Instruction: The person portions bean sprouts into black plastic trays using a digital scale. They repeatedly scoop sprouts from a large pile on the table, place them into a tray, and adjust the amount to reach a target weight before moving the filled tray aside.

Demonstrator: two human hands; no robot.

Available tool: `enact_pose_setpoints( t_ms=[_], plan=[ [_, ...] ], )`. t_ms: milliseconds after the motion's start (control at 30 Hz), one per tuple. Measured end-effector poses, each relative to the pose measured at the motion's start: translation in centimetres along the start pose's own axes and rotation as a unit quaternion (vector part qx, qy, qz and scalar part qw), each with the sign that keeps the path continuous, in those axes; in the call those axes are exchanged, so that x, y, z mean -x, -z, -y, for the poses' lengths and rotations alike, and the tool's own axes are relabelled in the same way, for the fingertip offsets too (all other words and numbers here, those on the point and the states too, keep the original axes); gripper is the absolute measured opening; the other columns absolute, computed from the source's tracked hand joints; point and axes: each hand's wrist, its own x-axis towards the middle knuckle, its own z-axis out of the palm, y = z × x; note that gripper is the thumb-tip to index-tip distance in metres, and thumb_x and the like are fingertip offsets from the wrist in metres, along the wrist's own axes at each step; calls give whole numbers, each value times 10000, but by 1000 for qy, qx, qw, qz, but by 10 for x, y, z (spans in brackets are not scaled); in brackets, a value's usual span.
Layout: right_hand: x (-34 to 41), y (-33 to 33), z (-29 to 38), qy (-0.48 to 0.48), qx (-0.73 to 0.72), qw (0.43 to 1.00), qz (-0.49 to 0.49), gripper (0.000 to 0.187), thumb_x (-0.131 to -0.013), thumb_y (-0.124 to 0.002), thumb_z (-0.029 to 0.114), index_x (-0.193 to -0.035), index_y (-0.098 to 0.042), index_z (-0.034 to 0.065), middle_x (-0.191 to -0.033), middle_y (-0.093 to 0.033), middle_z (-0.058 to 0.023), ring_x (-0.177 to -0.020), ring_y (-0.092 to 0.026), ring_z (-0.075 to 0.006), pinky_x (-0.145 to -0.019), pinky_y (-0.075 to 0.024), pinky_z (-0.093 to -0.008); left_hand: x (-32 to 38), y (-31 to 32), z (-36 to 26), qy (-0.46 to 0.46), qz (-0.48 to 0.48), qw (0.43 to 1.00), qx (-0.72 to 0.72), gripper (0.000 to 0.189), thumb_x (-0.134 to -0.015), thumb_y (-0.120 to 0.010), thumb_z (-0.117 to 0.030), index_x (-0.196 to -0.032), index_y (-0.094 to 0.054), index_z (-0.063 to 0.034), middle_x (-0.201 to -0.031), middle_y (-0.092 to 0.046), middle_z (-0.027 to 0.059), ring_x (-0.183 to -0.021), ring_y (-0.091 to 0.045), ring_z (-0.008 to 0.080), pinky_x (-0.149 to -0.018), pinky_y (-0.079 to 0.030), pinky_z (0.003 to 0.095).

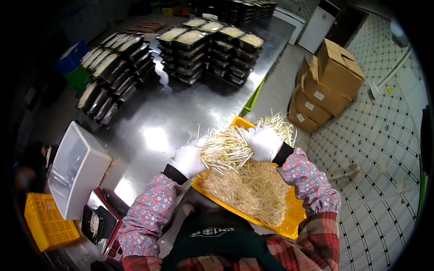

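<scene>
Between my two white-gloved hands is a thick bundle of bean sprouts (pixel 226 149), raised over a yellow plastic crate (pixel 245 226). My left hand (pixel 190 158) grips the bundle's left side, its fingertips partly hidden by the sprouts. On the other side, my right hand (pixel 262 143) is closed against the bundle's right edge. More bean sprouts (pixel 278 127) stick out beyond my right hand; whether it holds them or they lie in the crate, I cannot tell. A mat of thin, brownish sprout roots (pixel 252 193) covers much of the crate's inside.
Stacks of black trays of sprouts (pixel 190 50) stand on the steel table (pixel 135 142). At left are a white plastic bin (pixel 91 162), a scale (pixel 113 249) bearing a black tray (pixel 92 225), and a yellow basket (pixel 51 222). Cardboard boxes (pixel 325 91) stand on the floor at right.
</scene>
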Motion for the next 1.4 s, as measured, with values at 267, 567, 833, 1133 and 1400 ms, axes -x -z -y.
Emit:
enact_pose_setpoints(
  t_ms=[267, 567, 833, 1133, 1400],
  plan=[
    [-277, -78, 159, 203, 26, 973, -108, 636, -676, -686, 183, -1272, -529, 28, -806, -639, -88, -757, -656, -264, -682, -504, -403, 94, 26, 276, 124, -200, 966, -102, 711, -771, -755, -447, -1365, -496, -155, -1170, -629, 154, -1033, -633, 352, -876, -522, 436],
    [-350, -168, 295, 212, -75, 966, -128, 933, -705, -735, 205, -1516, -286, 100, -1278, -539, -165, -1280, -467, -330, -1131, -279, -529, 164, -33, 373, 326, -224, 896, -201, 873, -764, -699, -129, -1529, -302, -266, -1388, -478, 52, -1220, -484, 296, -975, -442, 515],
    [-225, -171, 252, 253, -121, 960, 2, 921, -774, -725, 425, -1528, -277, 147, -1392, -459, -129, -1361, -376, -340, -1130, -242, -597, 226, -107, 264, 255, -129, 950, -125, 727, -852, -616, -454, -1502, -357, -258, -1561, -319, 58, -1427, -280, 366, -1105, -143, 707],
    [-276, -200, 252, 201, -130, 968, 81, 747, -891, -585, 506, -1504, -332, 164, -1502, -363, -148, -1404, -302, -388, -1144, -241, -558, 185, -81, 320, 292, -111, 944, -102, 632, -900, -565, -488, -1451, -439, -205, -1537, -363, 63, -1442, -266, 351, -1081, -200, 707],
    [-228, -200, 220, 290, -160, 920, 212, 798, -859, -664, 368, -1543, -278, 229, -1563, -257, -213, -1449, -186, -472, -1171, -174, -586, 206, -107, 264, 310, -57, 948, -53, 681, -890, -593, -472, -1497, -377, -249, -1585, -282, 53, -1471, -172, 406, -1105, -129, 724]
  ],
)
